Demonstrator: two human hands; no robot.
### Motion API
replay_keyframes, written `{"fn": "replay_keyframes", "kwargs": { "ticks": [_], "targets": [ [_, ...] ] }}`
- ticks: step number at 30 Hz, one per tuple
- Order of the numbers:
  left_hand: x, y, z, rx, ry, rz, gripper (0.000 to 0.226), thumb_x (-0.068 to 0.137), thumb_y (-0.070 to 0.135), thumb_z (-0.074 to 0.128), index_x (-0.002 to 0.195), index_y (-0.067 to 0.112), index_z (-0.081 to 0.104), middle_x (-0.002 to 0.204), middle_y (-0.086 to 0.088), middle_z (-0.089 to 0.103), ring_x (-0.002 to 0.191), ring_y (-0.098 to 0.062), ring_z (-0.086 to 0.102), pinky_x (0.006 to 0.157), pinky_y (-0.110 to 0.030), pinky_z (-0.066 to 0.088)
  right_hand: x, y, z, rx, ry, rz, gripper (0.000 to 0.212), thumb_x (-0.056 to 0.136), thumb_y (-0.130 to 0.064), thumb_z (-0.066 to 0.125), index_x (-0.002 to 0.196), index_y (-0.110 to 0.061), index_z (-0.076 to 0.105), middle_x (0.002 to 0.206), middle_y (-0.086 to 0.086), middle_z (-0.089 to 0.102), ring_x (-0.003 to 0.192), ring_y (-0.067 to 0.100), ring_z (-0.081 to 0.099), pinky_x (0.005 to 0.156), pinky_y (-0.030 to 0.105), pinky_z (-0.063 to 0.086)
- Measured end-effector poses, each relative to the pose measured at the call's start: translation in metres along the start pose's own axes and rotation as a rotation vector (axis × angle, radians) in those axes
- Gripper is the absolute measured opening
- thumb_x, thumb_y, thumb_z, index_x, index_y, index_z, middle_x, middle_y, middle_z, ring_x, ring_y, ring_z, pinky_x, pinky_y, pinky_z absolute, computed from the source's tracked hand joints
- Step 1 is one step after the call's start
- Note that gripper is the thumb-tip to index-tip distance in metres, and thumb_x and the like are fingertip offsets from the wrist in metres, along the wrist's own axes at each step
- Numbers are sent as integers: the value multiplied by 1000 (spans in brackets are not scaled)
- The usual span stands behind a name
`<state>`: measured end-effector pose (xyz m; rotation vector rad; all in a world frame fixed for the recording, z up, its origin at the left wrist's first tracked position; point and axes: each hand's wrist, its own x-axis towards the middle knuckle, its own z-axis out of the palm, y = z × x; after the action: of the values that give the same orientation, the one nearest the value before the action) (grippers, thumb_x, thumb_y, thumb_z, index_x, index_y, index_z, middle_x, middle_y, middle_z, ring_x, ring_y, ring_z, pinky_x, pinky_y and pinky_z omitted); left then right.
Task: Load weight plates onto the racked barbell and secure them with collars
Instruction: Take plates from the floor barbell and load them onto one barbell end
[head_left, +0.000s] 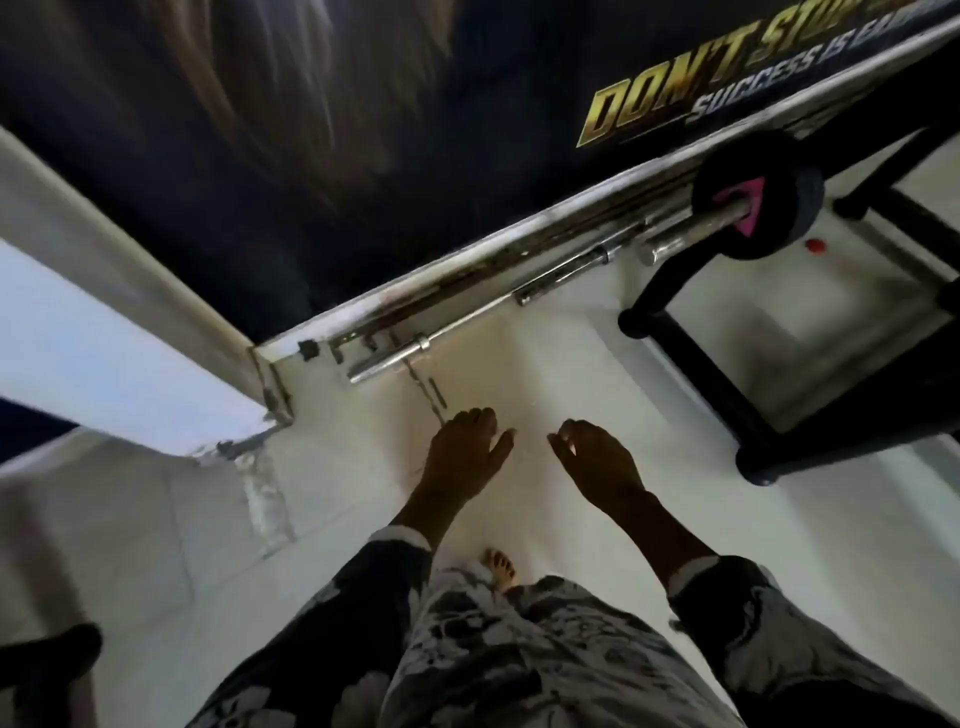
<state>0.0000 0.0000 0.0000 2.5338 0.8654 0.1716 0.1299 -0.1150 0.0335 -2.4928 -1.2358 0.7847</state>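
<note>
My left hand (465, 457) and my right hand (597, 460) hang side by side over the pale tiled floor, fingers apart and holding nothing. At the upper right a barbell (691, 221) carries a black weight plate (769, 195) with a pink collar (750, 205) against it. Several loose chrome bars (405, 356) lie on the floor along the wall's base, just beyond my left hand.
A black metal rack frame (696, 358) stands on the floor at the right. A dark wall banner (727, 78) with gold lettering runs behind the bars. A white ledge (130, 332) juts in from the left. My bare foot (501, 566) shows below my hands.
</note>
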Motion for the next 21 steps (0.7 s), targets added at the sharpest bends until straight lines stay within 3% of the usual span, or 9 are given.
{"fn": "replay_keyframes", "kwargs": {
  "ticks": [4, 7, 13, 18, 21],
  "targets": [
    [89, -10, -16, 52, -23, 111, 55, 88, 50, 29, 85, 4, 60, 75, -14, 65, 69, -25, 62, 58, -30, 48, 62, -1, -31, 52, 72, 127, 31, 96, -36, 39, 94, -10, 56, 99, 8, 63, 95, 26, 58, 79, 34, 45],
    [170, -16, -23, 50, -60, 216, 62, 84, 54, 23, 87, 4, 59, 80, -15, 65, 74, -28, 62, 64, -33, 49, 115, 2, -54, 90, 143, 232, 31, 96, -37, 38, 95, -11, 56, 102, 7, 64, 96, 27, 59, 79, 35, 45],
    [310, -7, -28, 35, -175, 420, 36, 92, 41, 47, 91, 6, 56, 92, -13, 64, 88, -28, 59, 73, -36, 43, 192, 14, -106, 201, 364, 445, 30, 95, -36, 42, 90, -10, 57, 102, 11, 66, 93, 32, 59, 73, 36, 44],
    [402, 20, -7, -47, -164, 537, 54, 82, 53, 30, 79, 6, 57, 80, -12, 65, 76, -28, 62, 60, -28, 38, 237, 52, -141, 273, 479, 579, 31, 95, -36, 43, 93, -10, 60, 102, 11, 67, 92, 32, 60, 71, 35, 44],
    [466, 52, 18, -75, -166, 567, 56, 81, 55, 29, 77, 6, 57, 76, -13, 66, 72, -30, 63, 57, -30, 43, 263, 95, -169, 313, 587, 655, 29, 94, -34, 45, 92, -9, 61, 100, 12, 66, 93, 34, 60, 68, 36, 43]
  ]
}}
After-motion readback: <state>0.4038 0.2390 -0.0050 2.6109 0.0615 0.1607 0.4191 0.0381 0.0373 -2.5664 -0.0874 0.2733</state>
